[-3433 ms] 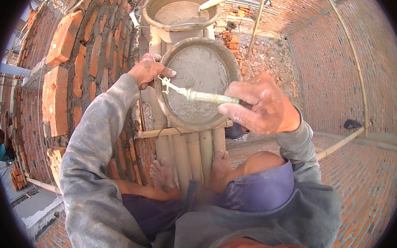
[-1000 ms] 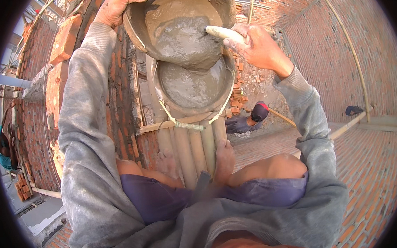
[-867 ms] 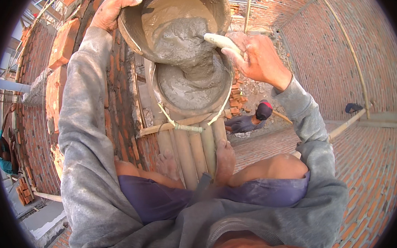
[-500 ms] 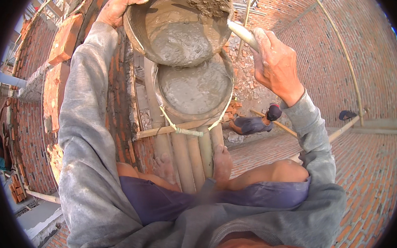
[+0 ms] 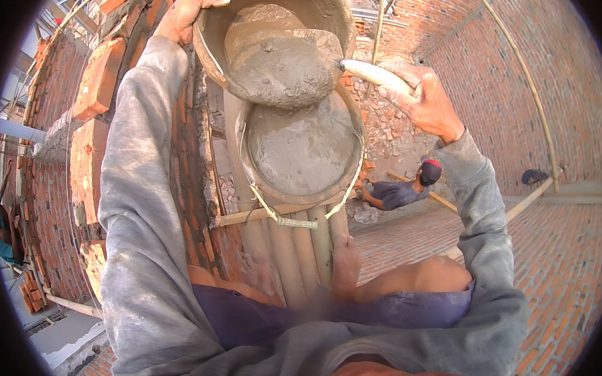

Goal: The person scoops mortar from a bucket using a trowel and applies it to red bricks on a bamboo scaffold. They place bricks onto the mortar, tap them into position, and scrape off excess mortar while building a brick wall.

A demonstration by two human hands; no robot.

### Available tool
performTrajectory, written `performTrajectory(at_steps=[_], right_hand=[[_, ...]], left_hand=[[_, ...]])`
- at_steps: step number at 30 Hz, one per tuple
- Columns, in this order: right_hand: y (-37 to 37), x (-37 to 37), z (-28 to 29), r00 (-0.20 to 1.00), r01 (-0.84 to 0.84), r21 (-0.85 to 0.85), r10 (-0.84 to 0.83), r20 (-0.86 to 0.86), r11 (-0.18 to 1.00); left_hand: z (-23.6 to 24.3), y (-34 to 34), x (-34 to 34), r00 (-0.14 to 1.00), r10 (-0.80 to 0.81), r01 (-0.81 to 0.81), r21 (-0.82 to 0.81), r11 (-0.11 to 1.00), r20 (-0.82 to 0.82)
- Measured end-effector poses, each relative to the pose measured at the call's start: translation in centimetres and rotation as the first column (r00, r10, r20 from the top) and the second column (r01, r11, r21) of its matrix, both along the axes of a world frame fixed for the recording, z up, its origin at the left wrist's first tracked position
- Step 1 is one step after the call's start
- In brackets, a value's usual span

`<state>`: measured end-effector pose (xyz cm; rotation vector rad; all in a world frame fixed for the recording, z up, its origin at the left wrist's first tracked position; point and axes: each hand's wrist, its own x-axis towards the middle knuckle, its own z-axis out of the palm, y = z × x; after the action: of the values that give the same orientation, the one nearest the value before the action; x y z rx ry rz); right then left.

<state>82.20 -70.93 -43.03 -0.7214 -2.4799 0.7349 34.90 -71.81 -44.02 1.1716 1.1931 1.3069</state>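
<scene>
A tilted bucket (image 5: 211, 53) with wet grey mortar inside leans its mouth over a second bucket (image 5: 247, 165), which stands upright and holds smooth wet mortar (image 5: 306, 150). My left hand (image 5: 186, 15) is closed on the tilted bucket's upper left rim, thumb over the edge. In my right hand (image 5: 433, 103) is the pale handle of a trowel (image 5: 377, 75). Its mortar-covered blade lies across the tilted bucket's mouth, against a thick heap of mortar (image 5: 285, 73). A cord handle with a ribbed grip (image 5: 297, 223) hangs at the lower bucket's near side.
Bamboo poles (image 5: 304, 256) lie under my bare feet, crossed by a wooden strip (image 5: 241, 217). To the left runs a brick wall with loose bricks (image 5: 90, 161) on it. Far below on the right, a person in a cap (image 5: 410, 186) is beside brick rubble (image 5: 386, 132).
My right hand has shifted slightly right and down, and the trowel handle lies flatter. The blade has come down to the tilted bucket's mouth. My left hand keeps its hold on the rim.
</scene>
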Motion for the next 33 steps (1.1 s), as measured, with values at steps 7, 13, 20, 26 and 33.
performTrajectory(at_steps=[7,13,20,26,33], right_hand=[[0.6,1.2,2.6,0.985,-0.162,0.133,0.152,0.079,0.978],[-1.1,3.3,4.3,0.987,-0.112,0.139,0.094,0.129,0.984],[-2.1,3.0,9.2,0.979,-0.141,0.134,0.118,0.165,0.981],[-1.0,-5.7,1.8,0.855,-0.377,0.046,0.328,0.402,0.925],[-2.1,-7.3,-4.8,0.993,-0.090,-0.437,0.113,0.026,0.895]], left_hand=[[-4.7,3.3,-3.8,0.998,0.058,-0.051,-0.171,0.984,0.034],[-8.9,3.7,-5.3,0.980,0.114,-0.107,-0.053,0.993,0.162],[-19.2,3.0,-5.7,0.780,0.468,-0.467,-0.111,0.877,0.416],[-20.8,3.9,-2.0,0.654,0.518,-0.582,-0.072,0.810,0.551],[-20.4,8.4,2.9,0.368,0.603,-0.785,-0.111,0.609,0.708]])
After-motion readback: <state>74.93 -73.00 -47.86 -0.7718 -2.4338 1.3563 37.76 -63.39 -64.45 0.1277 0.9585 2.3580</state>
